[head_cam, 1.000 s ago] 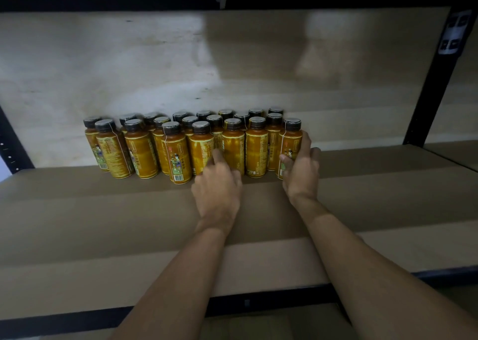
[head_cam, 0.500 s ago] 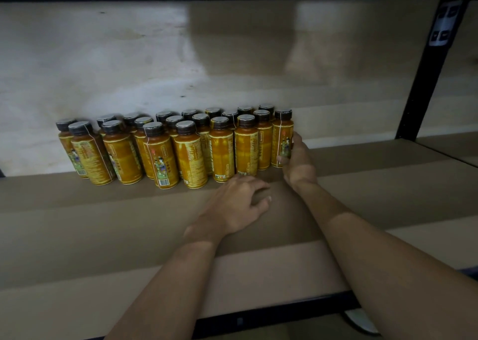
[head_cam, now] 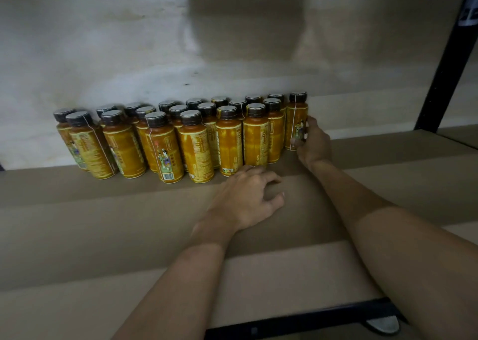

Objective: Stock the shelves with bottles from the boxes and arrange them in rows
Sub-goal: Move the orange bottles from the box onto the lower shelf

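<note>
Looking now closer and lower into the shelf (head_cam: 103,223) than a second ago, with its top edge gone from the frame. Has built, toward the back wall (head_cam: 232,42), a block of orange bottles (head_cam: 196,145) about three rows deep, upright and packed close, left of middle on the board. Has drawn the left hand (head_cam: 247,197) back off the front row, where a fingertip pressed a bottle a second ago; rests it now palm down on the board just in front of that row, fingers loosely curled, holding nothing. Keeps the right hand (head_cam: 314,143) wrapped round the end bottle (head_cam: 296,122) at the block's right flank, thumb on the near side of the label, and has taken it from the front line back to about level with the rear caps, hard against its neighbour. Judging from that: squaring off the right edge rather than adding stock, and, with so much bare board in front and to the right, far from done. No sight of the boxes anywhere. Loses the shelf's left end and part of the black upright (head_cam: 445,62) at the frame edges. Sees only caps of the rear rows, so cannot count them or check their line. Cannot tell whether the end bottle stands on the board or hangs just above it, with the base behind thumb and palm. Cannot read the labels, dim and blurred. Cannot name the pale rounded thing (head_cam: 382,325) below the front rail (head_cam: 297,319), cut off near the bottom edge.
</note>
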